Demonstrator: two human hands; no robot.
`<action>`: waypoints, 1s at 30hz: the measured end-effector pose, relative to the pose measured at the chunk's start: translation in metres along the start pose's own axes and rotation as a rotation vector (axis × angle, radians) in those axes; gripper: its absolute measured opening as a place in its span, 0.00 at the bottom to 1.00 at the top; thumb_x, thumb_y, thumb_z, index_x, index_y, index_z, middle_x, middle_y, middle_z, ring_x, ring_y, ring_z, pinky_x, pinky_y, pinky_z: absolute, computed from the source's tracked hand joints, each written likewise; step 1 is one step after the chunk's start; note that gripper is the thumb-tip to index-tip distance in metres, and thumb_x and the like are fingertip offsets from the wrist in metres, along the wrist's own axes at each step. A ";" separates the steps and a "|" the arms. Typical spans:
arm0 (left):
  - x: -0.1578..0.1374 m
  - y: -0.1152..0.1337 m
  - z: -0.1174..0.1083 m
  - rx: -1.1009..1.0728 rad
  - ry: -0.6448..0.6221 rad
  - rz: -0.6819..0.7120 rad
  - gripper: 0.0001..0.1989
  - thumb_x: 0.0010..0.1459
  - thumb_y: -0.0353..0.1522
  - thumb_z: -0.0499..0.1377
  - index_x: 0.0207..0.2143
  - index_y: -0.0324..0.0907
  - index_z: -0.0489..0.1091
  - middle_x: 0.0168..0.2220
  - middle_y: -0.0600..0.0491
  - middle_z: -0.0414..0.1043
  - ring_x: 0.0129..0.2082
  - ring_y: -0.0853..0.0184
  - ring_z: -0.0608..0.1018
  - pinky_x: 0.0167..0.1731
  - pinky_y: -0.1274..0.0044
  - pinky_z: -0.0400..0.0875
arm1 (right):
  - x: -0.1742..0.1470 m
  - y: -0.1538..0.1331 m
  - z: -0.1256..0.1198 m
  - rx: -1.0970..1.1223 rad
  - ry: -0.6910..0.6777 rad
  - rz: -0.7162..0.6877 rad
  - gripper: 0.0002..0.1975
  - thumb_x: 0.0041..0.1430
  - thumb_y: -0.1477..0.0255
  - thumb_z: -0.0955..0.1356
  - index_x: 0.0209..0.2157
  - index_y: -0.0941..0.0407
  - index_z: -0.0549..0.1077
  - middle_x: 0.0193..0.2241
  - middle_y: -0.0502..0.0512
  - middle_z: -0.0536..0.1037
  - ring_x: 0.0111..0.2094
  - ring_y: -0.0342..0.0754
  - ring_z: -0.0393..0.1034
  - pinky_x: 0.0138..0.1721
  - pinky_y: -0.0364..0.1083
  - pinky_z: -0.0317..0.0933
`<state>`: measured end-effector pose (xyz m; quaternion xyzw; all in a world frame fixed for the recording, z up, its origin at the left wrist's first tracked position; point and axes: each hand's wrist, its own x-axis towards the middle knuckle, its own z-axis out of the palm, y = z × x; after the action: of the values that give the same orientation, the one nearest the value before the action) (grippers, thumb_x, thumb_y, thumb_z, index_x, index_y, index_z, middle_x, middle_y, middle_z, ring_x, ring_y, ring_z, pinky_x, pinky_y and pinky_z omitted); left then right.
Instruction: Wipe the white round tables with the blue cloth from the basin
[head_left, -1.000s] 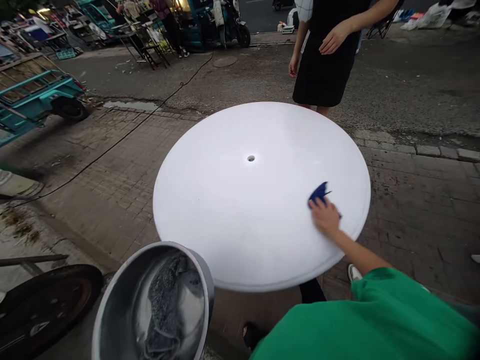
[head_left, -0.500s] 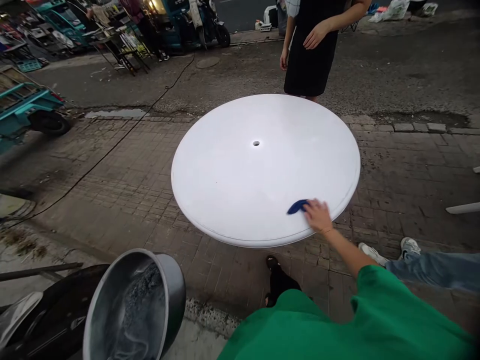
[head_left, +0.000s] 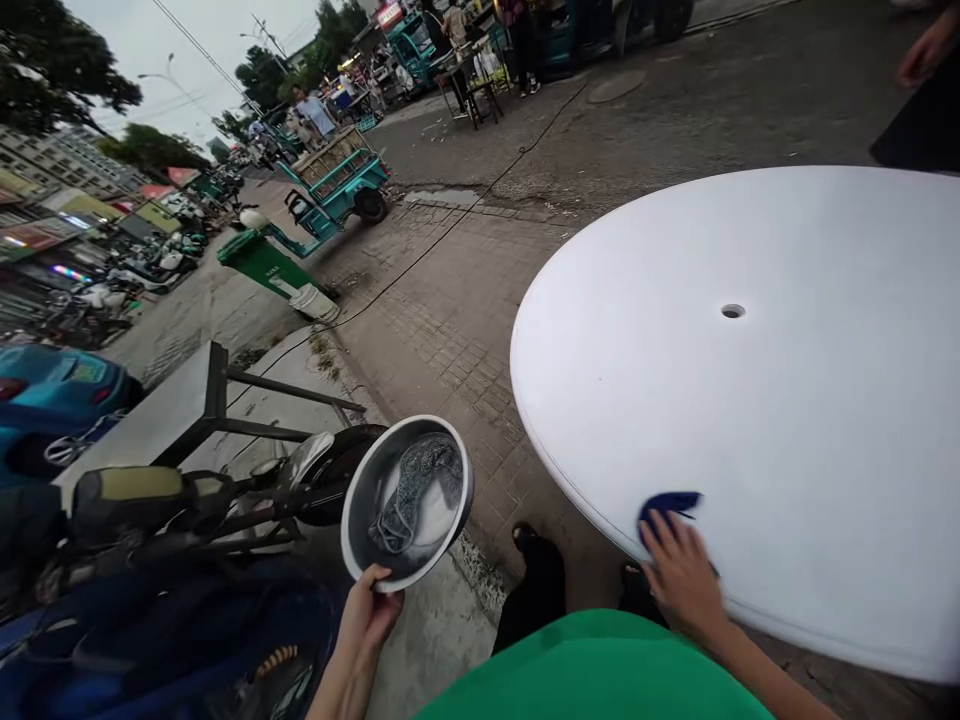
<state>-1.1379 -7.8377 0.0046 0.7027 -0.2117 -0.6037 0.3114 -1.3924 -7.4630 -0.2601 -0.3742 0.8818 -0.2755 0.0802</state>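
A round white table [head_left: 787, 400] with a small hole in its middle fills the right side. My right hand [head_left: 682, 580] presses a blue cloth [head_left: 670, 503] flat on the table's near edge. My left hand [head_left: 367, 618] holds a metal basin [head_left: 406, 500] by its rim, tilted, out to the left of the table. In the basin lie a grey wet rag and some water.
A parked scooter [head_left: 187, 520] and a metal table frame [head_left: 195, 400] stand at the left. A cable runs across the brick paving. A person in black [head_left: 919, 110] stands beyond the table at top right. A teal cart [head_left: 334, 180] and a green bin [head_left: 262, 262] stand farther off.
My right hand has slid the blue cloth leftward along the table's near edge. The view has swung left, and my left hand on the basin's rim has come into sight.
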 end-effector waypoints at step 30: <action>0.392 0.434 0.568 0.436 -0.431 0.047 0.09 0.36 0.18 0.59 0.19 0.38 0.65 0.18 0.58 0.66 0.17 0.73 0.67 0.19 0.83 0.67 | 0.773 -0.158 0.130 -0.240 0.314 0.538 0.31 0.65 0.62 0.58 0.69 0.43 0.64 0.66 0.58 0.68 0.72 0.67 0.48 0.70 0.69 0.47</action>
<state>-1.5895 -8.5156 -0.0191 0.6034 -0.4136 -0.6720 0.1151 -1.7967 -8.1519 -0.2325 -0.0875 0.9768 -0.1930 -0.0313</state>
